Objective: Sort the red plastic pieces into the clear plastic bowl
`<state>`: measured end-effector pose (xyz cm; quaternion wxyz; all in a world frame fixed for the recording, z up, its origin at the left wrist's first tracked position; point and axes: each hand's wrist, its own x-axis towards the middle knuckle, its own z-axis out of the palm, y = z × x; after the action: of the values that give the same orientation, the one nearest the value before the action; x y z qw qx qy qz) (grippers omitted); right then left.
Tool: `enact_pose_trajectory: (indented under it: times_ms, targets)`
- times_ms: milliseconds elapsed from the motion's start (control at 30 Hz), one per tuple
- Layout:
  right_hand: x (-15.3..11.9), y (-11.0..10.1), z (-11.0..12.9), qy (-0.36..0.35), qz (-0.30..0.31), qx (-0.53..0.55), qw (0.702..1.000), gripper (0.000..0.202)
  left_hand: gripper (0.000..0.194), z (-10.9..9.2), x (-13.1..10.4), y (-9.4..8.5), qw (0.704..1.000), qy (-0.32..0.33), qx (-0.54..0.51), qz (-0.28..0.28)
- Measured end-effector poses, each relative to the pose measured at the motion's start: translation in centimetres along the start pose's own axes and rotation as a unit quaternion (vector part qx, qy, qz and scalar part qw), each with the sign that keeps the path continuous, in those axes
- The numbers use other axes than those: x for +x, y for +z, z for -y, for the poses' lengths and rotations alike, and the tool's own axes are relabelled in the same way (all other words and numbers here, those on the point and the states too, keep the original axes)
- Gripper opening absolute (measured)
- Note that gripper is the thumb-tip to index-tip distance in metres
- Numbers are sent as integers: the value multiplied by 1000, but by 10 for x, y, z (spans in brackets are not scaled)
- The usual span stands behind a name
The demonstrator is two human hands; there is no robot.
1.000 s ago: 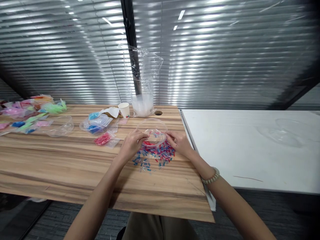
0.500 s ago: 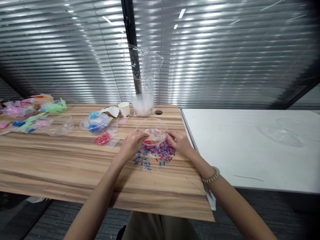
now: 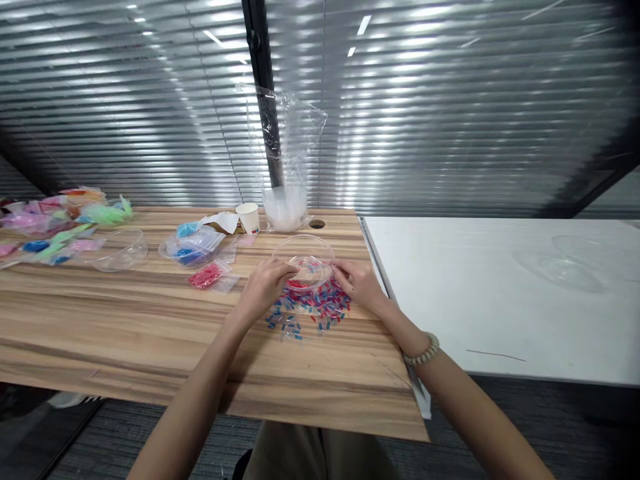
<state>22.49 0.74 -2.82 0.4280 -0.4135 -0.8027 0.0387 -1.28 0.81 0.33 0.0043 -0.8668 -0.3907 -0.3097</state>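
A clear round plastic bowl [image 3: 303, 239] is over the wooden table, in front of me. My left hand [image 3: 267, 283] pinches its left side with the fingers closed. On the opposite side, my right hand [image 3: 358, 283] has thumb and fingers closed on the rim. Under and in front of the bowl lies a loose pile of small red, blue and clear pieces [image 3: 320, 303], too small to name. Some red pieces show through the clear plastic; whether they are inside the bowl or beneath it, I cannot tell.
Left of my hands are a bag of red pieces [image 3: 205, 276] and a clear bowl with blue packets [image 3: 173, 252]. A paper cup [image 3: 249, 219] and bagged clear bowls [image 3: 286, 210] stand behind. Colourful bags [image 3: 37, 220] fill the far left. A white table [image 3: 450, 280] adjoins right.
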Motion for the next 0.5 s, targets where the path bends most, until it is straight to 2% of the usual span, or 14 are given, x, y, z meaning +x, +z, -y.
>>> enact_pose_trajectory:
  times_ms: [500]
  targets:
    - [0,2,-1,-9,-9,-7,1000,25,16,-4,1,-3,1000,-7,14,16]
